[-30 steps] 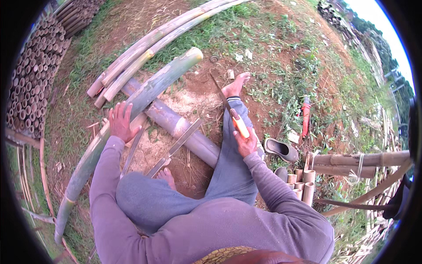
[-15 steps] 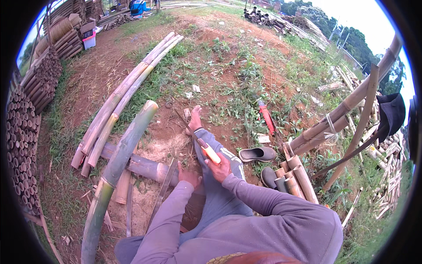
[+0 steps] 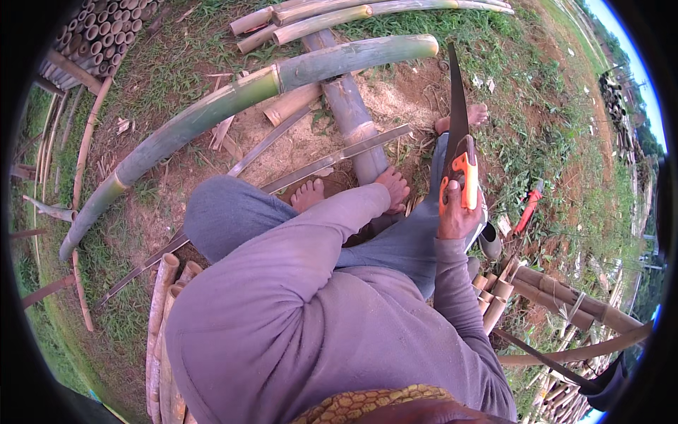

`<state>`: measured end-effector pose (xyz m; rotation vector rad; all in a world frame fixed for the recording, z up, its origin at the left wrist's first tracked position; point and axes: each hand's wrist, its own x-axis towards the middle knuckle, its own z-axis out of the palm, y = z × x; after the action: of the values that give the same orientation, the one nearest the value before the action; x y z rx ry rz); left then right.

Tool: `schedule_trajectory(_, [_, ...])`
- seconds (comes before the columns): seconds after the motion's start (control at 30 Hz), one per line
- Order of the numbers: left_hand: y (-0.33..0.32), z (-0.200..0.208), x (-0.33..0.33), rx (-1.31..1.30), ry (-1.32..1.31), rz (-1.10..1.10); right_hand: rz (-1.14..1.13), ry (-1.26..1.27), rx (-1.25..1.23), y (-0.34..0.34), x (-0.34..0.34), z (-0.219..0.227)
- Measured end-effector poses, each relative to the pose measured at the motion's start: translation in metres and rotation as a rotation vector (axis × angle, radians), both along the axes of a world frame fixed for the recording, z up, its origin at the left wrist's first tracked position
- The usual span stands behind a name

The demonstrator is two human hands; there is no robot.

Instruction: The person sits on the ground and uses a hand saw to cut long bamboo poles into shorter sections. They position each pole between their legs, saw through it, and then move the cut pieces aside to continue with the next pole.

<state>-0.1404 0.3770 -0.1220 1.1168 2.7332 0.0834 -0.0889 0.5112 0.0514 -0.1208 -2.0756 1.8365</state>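
In my right hand (image 3: 460, 215) is a handsaw (image 3: 462, 166) with an orange handle, fingers wrapped round the grip. Its long dark blade points away from me, past my outstretched bare foot (image 3: 477, 115). My left hand (image 3: 393, 189) lies with fingers apart at the near end of a thick, dull bamboo log (image 3: 364, 131) on the ground; what lies under the palm is hidden. Across that log rests a long green bamboo pole (image 3: 275, 83), its cut end near the saw tip. A long narrow strip (image 3: 339, 159) crosses the log just beyond my left hand.
Several bamboo poles (image 3: 367, 15) lie beyond the green pole. Short bamboo pieces (image 3: 492, 291) and a dark shoe (image 3: 489, 242) are at my right, near a red-orange object (image 3: 528, 210). Stacked bamboo (image 3: 106, 32) stands far left; cut lengths (image 3: 164, 339) lie at lower left.
My view has swung round to the left and downward. The saw, still in my right hand, has turned so its blade shows broadside. My left hand remains by the log's near end.
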Motion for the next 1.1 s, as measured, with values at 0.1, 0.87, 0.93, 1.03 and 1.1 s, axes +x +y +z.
schedule_trajectory(0.1, [0.0,-0.002,-0.002,0.033,0.008,0.003,0.07,-0.018,-0.028,-0.008,-0.005,0.003])
schedule_trajectory(0.87, [-0.334,0.101,-0.171,-0.114,-0.025,0.878,0.123,-0.019,-0.052,0.037,-0.093,-0.089])
schedule_trajectory(0.93, [-0.324,0.105,-0.172,-0.096,-0.034,0.858,0.129,-0.013,-0.042,0.035,-0.096,-0.092])
schedule_trajectory(1.03, [-0.297,0.104,-0.183,-0.065,-0.062,0.882,0.134,-0.008,-0.046,0.026,-0.1,-0.082])
schedule_trajectory(1.1, [-0.293,0.105,-0.202,-0.045,-0.079,0.854,0.125,0.002,-0.04,0.025,-0.101,-0.089])
